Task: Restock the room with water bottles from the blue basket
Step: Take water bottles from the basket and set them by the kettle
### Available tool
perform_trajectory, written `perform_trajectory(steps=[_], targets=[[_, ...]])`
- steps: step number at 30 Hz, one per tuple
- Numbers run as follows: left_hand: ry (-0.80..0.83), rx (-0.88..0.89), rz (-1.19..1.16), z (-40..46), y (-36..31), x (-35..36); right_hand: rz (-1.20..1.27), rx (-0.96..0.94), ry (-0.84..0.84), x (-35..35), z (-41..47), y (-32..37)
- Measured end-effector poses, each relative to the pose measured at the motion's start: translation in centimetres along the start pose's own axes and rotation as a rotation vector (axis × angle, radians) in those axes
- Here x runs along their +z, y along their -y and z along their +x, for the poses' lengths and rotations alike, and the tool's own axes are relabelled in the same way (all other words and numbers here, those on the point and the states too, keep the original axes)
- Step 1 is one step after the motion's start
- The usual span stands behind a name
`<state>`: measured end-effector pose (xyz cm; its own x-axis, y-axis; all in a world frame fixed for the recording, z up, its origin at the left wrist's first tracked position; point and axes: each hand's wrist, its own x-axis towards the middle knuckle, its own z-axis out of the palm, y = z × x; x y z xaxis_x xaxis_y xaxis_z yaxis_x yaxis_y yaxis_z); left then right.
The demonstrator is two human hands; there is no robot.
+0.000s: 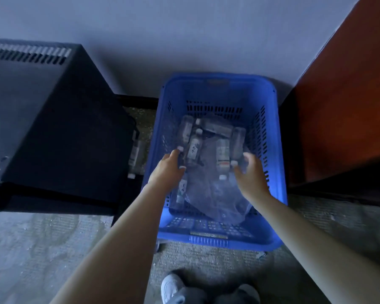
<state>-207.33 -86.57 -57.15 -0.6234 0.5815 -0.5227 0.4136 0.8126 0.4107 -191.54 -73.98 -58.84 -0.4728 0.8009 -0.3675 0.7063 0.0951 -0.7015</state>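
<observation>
- Two hands reach down into blue basket, which sits on carpet between black cabinet and reddish-brown panel.
- Water bottles lie on their sides in basket, on clear plastic sheet.
- Left hand: fingers curled against a bottle; grasp cannot be confirmed.
- Right hand: fingers spread loosely, holding nothing, just beside a bottle cap.
</observation>
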Motion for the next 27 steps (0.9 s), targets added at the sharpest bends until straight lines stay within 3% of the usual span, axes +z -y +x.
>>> perform_trajectory(steps=[11, 21, 27], targets=[[0.063, -0.079, -0.060, 8.2, 6.9, 13.3, -0.009, 0.054, 0.055, 8.8, 6.1, -9.8], [0.074, -0.145, -0.002, 13.6, 9.9, 18.8, -0.064, 0.085, 0.110, 14.4, 11.2, -13.8], [0.083, -0.314, 0.068, 15.3, 10.9, 20.9, -0.155, 0.134, 0.131, 15.7, 13.0, -16.5]])
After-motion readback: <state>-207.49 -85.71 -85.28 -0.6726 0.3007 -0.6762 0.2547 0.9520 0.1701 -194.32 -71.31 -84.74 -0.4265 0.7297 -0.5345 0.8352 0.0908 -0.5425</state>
